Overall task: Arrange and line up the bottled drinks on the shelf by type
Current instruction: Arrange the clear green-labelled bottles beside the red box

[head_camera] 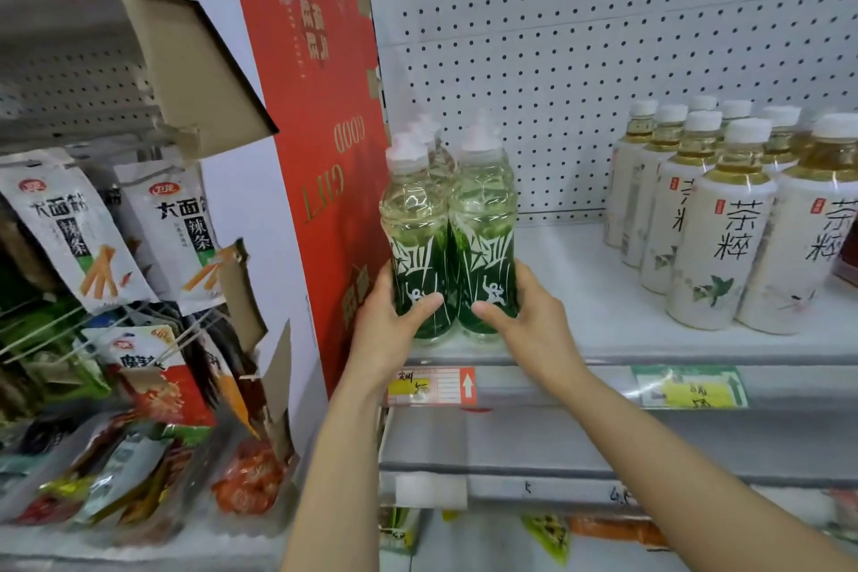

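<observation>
White pegboard (603, 37) rises behind both hands, and the shelf (603, 293) runs out past the right hand (524, 316). A red box (320, 130) stands just beyond the left hand (390, 320). Cream-labelled tea bottles (724, 223) cluster well to the right of the right hand. Green bottles (450, 237) stand upright between the hands at the shelf's front edge, more behind them. Each hand wraps one front bottle's base, thumb across the label.
</observation>
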### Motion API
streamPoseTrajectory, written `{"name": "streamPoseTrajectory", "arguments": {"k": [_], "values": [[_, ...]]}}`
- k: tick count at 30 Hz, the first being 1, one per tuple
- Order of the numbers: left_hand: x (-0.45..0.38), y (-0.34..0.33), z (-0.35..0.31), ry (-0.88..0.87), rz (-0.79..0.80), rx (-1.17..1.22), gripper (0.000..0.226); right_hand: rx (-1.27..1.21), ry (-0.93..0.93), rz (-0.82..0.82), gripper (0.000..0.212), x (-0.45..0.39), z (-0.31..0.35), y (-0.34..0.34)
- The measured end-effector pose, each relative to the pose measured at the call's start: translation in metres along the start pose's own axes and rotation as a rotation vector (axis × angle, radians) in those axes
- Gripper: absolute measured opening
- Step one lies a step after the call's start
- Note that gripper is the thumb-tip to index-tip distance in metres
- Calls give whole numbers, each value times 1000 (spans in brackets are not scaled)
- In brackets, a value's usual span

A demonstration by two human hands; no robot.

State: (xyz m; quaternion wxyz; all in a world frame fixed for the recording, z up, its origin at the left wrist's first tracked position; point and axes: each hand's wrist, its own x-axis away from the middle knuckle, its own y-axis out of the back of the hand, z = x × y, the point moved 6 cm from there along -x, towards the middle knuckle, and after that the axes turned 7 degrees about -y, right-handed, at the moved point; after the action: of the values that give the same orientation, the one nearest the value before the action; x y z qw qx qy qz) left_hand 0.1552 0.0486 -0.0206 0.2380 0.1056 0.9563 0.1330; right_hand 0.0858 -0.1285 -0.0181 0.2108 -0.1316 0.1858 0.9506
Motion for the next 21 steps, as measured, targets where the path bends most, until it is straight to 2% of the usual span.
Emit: {"name": "streamPoseTrajectory", "arguments": {"k": [3, 10, 17, 19, 21], "values": [[0, -1, 2, 4, -3, -5, 89, -7, -12, -4, 62, -1, -2, 0], [-2, -2, -4, -9, 13, -38, 67, 68, 2, -42, 62, 3, 2, 1], [-1, -4, -8, -4, 29, -72, 70, 192, 0, -29, 62, 6, 7, 5], [3, -7, -10, -7, -8, -116, 77, 269, 6, -46, 62, 7, 7, 9], [14, -9, -15, -11, -139, -191, 86, 368, 37, -99, 62, 12, 5, 16]]}}
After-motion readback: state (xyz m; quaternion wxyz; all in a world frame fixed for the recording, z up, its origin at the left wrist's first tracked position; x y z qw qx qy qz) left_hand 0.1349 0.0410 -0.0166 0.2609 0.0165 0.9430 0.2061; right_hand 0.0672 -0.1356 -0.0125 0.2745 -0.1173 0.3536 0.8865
